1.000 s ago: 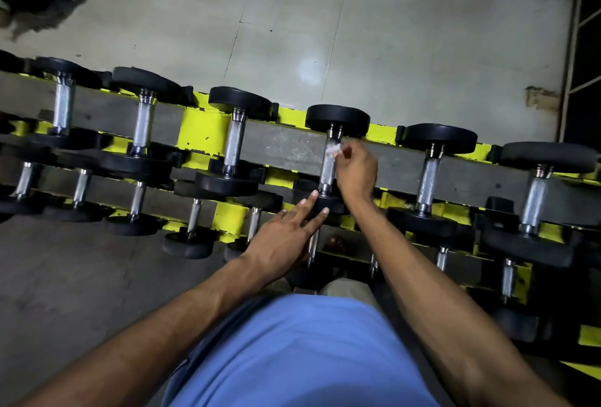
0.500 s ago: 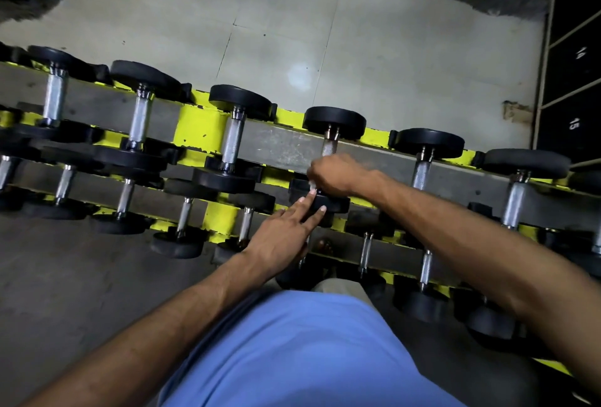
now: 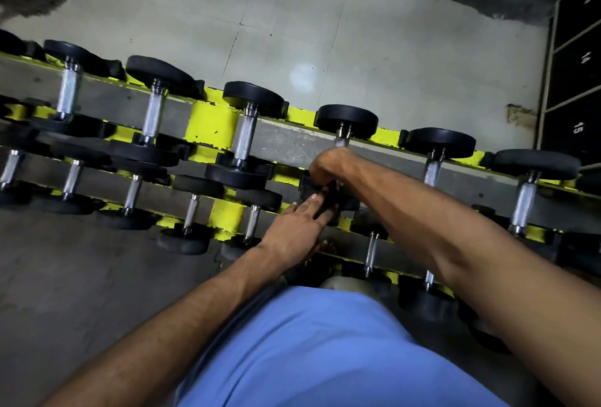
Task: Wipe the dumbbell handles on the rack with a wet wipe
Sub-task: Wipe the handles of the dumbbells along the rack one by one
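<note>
- Dumbbell handle [image 3: 341, 141] in play is the 4th from the left on the top row of the yellow rack [image 3: 211, 120], roughly 12 o'clock from the person's chest. Only a short chrome stub shows above the fist.
- Right hand [image 3: 328, 166] is curled tight round that handle, fingers wrapped and pressed together. Can't see the wet wipe at all, my guess is it's buried inside the grip.
- Left hand [image 3: 292, 231] sits at 7 o'clock of the right one, fingers straight and close together, tips resting on the dumbbell's near head [image 3: 307, 189]. Looks like it's steadying the thing.
- Step-wise I'd call this mid-wipe on handle 4, down at the near end of the bar.
- Next move probably calls for a pass along the whole bar, then a hop to the next handle [image 3: 432, 172] at 3 o'clock. 2 handles wait on that side.
</note>
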Available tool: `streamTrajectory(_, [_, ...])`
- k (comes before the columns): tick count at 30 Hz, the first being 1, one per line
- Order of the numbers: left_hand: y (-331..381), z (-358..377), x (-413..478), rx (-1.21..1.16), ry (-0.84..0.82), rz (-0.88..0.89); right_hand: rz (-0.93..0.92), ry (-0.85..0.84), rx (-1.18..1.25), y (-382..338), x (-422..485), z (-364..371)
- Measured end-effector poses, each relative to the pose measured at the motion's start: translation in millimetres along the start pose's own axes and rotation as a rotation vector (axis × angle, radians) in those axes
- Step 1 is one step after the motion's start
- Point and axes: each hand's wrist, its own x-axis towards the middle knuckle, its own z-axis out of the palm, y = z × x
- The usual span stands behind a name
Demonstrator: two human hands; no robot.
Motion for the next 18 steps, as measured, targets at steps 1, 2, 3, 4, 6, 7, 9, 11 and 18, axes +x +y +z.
streamTrajectory(1, [-1.6,1.5,-0.4,0.007,0.001,0.005,-0.009,0.039,0.065,3.4,1.1,7.3])
streamTrajectory(2, [-2.5,2.6,-0.4,0.013,0.002,0.012,-0.020,0.101,0.135,7.7,0.7,15.7])
streamTrajectory(3, [-2.7,2.8,-0.4,0.015,0.003,0.020,-0.044,0.181,0.186,13.6,0.1,24.6])
streamTrajectory(4, [-2.6,2.4,-0.5,0.014,0.007,0.026,-0.072,0.247,0.225,22.1,2.6,32.8])
streamTrajectory(6, [-4.1,1.4,-1.4,0.011,0.010,0.033,-0.158,0.378,0.235,37.3,7.4,46.5])
streamTrajectory(7, [-5.6,1.0,-2.1,0.008,0.004,0.036,-0.176,0.464,0.226,40.5,6.4,53.2])
streamTrajectory(9, [-8.4,-0.3,-3.4,0.011,-0.011,0.046,-0.179,0.663,0.230,38.1,-6.3,67.8])
streamTrajectory(11, [-10.5,-3.1,-3.4,0.018,-0.019,0.059,-0.119,0.868,0.291,30.1,-12.7,88.4])
streamTrajectory(18, [-12.6,-3.0,-3.0,0.015,0.003,0.084,0.339,0.825,1.176,12.6,7.8,132.6])
